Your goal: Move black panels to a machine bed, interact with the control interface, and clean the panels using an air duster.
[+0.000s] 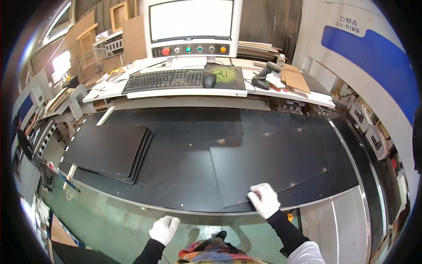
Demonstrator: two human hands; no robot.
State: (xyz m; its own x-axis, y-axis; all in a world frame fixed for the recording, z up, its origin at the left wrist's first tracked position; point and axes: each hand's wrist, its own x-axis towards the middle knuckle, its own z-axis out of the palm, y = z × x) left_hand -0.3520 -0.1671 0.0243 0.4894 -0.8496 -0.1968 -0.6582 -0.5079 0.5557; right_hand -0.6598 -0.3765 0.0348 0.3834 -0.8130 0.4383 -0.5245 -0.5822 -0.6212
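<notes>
On the black worktable (180,154) lies a thin dark rectangular panel (268,163), set at a slight slant right of the middle. My right hand (264,201), in a white glove, is closed at the panel's near edge. Something dark shows under its fingers, too little to name. My left hand (164,229), gloved in white too, hangs in front of the table's near edge with its fingers curled; nothing shows in it. Several dark panels with rounded corners form a slightly fanned stack (107,149) at the table's left.
Behind the table, a white desk (176,93) bears a monitor (191,20), a keyboard (162,81), a mouse (209,80) and a handheld scanner (266,75). Coloured buttons line the monitor's lower frame. A white and blue machine housing (365,48) rises at the right. Green floor (105,211) shows in front.
</notes>
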